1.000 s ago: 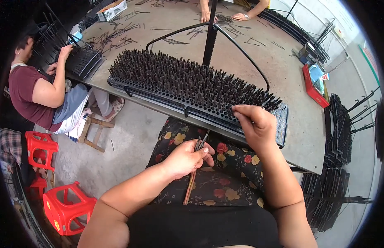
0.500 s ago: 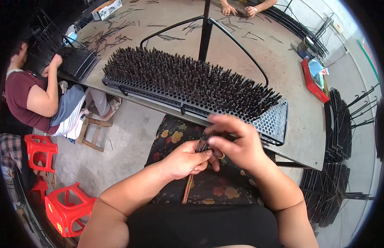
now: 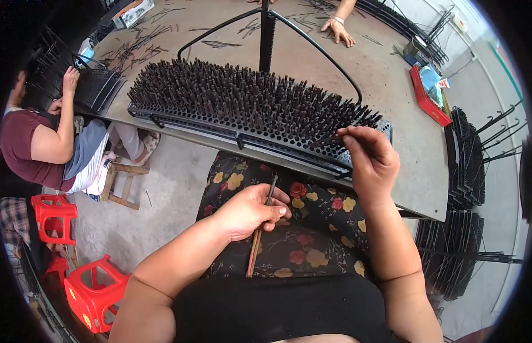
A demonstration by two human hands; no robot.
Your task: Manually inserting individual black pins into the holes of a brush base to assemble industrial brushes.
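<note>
My left hand [image 3: 247,212] is closed around a few thin reddish-brown rods [image 3: 254,251], held over the flowered cloth on my lap. A long perforated metal rack [image 3: 198,119] lies along the table's near edge, packed with dark rods [image 3: 243,94] standing upright in its holes. At the rack's right end, my right hand [image 3: 376,163] pinches a thin dark rod [image 3: 324,140] between thumb and forefinger, tilted over the holes. Whether its tip sits in a hole I cannot tell.
Loose rods [image 3: 143,48] lie scattered over the table [image 3: 417,188]. Across it reaches another person's hand [image 3: 337,31]. A seated person [image 3: 48,140] works at a second rack [image 3: 103,88] at left. Red stools [image 3: 94,291] stand on the floor; a red tray [image 3: 429,100] is at right.
My right hand has moved from beside my left hand up and right to the rack with a rod. My left hand keeps its rods. Across the table, one of the person's two hands has left view.
</note>
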